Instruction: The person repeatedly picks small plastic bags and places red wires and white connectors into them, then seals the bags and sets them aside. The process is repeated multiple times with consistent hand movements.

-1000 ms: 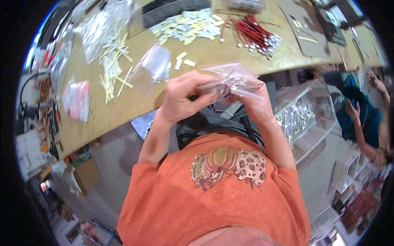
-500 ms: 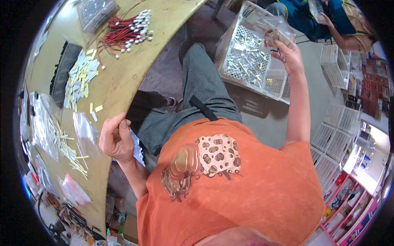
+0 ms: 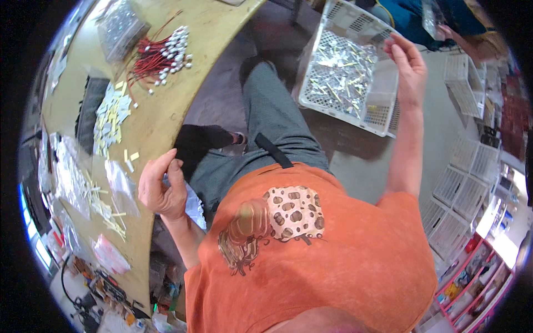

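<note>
My left hand hovers at the table's near edge, fingers curled and the thumb close to the forefinger. Nothing shows between the tips. Beside it on the table lie a clear plastic bag, thin cream strips and a heap of small pale yellow and white pieces. My right hand is above the right wall of a white plastic crate, thumb and fingers apart and empty. Inside the crate lie many small clear bags with pale pieces in them.
A bundle of red wires with white connectors lies beside a filled clear bag on the table. White crates stand at the right. Another person's hand holds a clear bag at the upper right.
My right hand has let go of the clear bag with reddish wires over the crate and shifted right. My left hand stays by the table edge, nearly unchanged.
</note>
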### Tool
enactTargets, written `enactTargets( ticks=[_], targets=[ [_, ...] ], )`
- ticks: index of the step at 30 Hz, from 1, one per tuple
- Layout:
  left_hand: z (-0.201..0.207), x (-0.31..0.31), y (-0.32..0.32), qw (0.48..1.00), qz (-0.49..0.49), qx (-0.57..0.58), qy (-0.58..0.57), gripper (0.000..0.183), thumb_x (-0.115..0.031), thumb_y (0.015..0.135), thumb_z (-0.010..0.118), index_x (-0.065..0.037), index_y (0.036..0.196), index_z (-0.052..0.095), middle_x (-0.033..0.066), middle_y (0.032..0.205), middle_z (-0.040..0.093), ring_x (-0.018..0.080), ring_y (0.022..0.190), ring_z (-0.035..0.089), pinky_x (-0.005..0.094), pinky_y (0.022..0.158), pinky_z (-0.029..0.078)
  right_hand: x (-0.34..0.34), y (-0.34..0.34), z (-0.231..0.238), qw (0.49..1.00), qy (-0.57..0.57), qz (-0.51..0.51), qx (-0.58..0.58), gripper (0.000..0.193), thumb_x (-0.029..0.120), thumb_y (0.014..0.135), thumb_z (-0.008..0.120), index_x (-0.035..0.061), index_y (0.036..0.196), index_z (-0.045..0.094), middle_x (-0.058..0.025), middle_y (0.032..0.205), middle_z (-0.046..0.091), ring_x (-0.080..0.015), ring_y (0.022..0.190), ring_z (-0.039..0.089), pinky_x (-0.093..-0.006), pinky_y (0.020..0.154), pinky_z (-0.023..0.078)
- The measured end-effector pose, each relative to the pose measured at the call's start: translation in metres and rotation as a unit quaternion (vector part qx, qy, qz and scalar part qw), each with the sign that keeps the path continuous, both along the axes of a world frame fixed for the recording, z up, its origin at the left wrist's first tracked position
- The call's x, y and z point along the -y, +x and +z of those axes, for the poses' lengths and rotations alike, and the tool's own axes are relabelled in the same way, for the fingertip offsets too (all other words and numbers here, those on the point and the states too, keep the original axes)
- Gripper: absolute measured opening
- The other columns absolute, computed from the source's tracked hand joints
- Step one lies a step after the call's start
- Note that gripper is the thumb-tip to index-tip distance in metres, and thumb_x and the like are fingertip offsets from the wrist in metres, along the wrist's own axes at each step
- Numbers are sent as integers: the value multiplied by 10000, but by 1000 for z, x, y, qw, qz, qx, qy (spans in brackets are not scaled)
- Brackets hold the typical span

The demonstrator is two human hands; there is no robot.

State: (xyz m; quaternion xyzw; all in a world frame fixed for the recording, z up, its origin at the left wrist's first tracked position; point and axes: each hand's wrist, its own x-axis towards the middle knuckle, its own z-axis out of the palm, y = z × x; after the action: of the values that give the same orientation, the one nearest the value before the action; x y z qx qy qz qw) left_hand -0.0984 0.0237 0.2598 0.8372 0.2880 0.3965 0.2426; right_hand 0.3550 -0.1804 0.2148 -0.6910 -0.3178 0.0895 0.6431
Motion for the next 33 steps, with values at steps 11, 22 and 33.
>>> enactTargets(
  ticks=[11, 22, 33],
  targets=[
    [-4, 40, -10, 998, -10, -16, 60, 241, 128, 796, 724, 4, 1001, 748, 80, 741, 698, 179, 598, 620, 284, 565, 467, 24, -148, 193, 851, 213, 466, 114, 43, 76, 992, 590, 70, 978, 631, -33, 704, 671, -84, 539, 545, -227, 564, 483],
    [-18, 53, -22, 998, -21, -22, 45, 223, 120, 787, 728, -2, 972, 746, 92, 725, 674, 188, 587, 614, 295, 556, 469, 64, -192, 231, 859, 168, 481, 51, 157, -5, 906, 666, 61, 775, 609, -46, 563, 621, -64, 355, 440, -202, 369, 423],
    [-20, 33, -45, 994, 14, 7, 107, 195, 15, 751, 793, -83, 905, 726, 60, 686, 641, 246, 605, 651, 351, 564, 505, -103, -270, 123, 871, 29, 431, 232, 254, -38, 910, 620, -39, 1153, 693, -102, 777, 678, -241, 601, 636, -351, 611, 518]
  ],
)
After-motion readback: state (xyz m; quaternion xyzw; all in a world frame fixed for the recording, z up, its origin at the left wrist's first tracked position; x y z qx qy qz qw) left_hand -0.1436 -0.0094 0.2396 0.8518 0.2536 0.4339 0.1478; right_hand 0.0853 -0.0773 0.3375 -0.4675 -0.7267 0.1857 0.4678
